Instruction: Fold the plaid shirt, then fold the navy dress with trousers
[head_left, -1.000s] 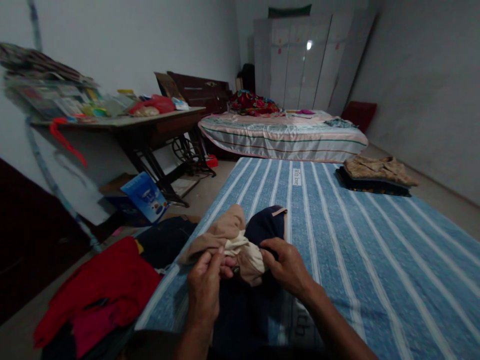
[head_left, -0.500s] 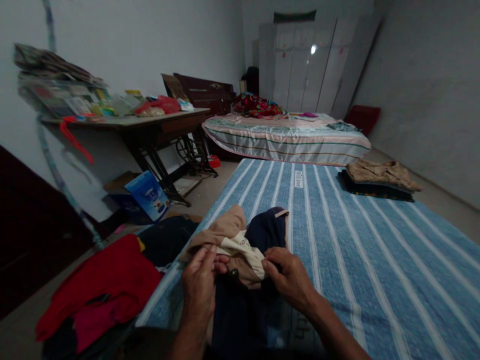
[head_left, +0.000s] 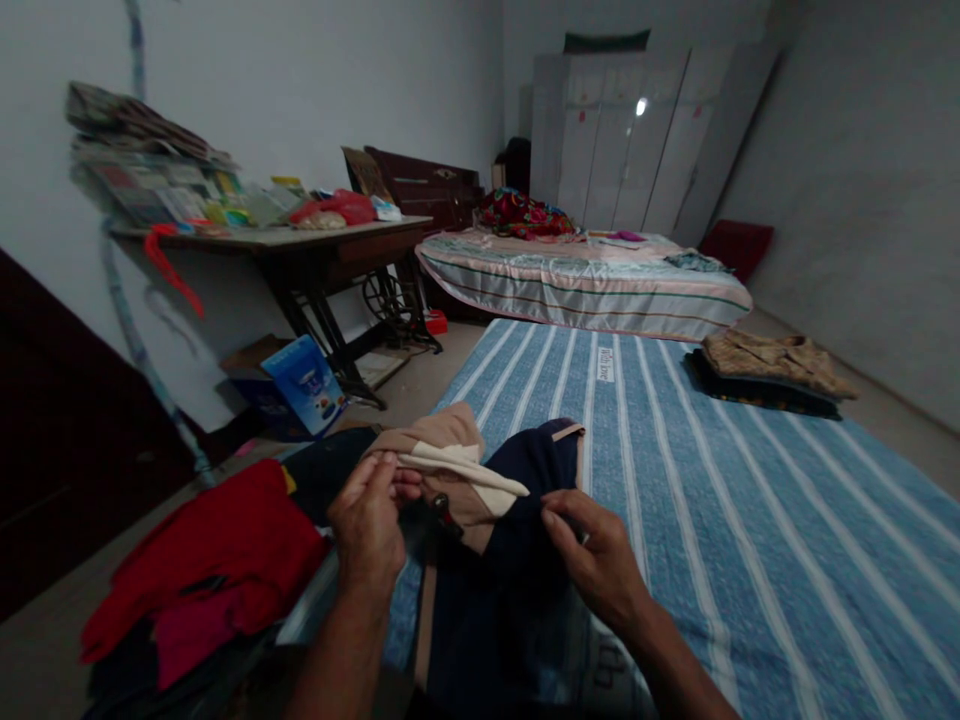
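Note:
A navy and tan garment (head_left: pixel 529 475) with a cream inner piece (head_left: pixel 461 465) lies bunched on the near edge of the striped bed. Its exact kind is hard to make out. My left hand (head_left: pixel 375 515) pinches the tan and cream edge between thumb and fingers. A small dark, shiny fitting (head_left: pixel 442 510) hangs just below that edge. Over the navy cloth, my right hand (head_left: pixel 596 545) is curled with a slight gap between thumb and forefinger. The free tip of the cream piece points toward it without touching.
Red and dark clothes (head_left: pixel 217 560) are heaped at the left. Folded clothes (head_left: pixel 772 370) lie on the blue striped bedding (head_left: pixel 675 480). Past a blue box (head_left: pixel 304 385) stands a cluttered sewing-machine table (head_left: pixel 277 238). Another bed (head_left: pixel 585 285) and a wardrobe (head_left: pixel 615 150) are farther back.
My right hand has let go of the cream piece, which now juts out narrow and folded. My left hand has moved up and left with its edge of the garment.

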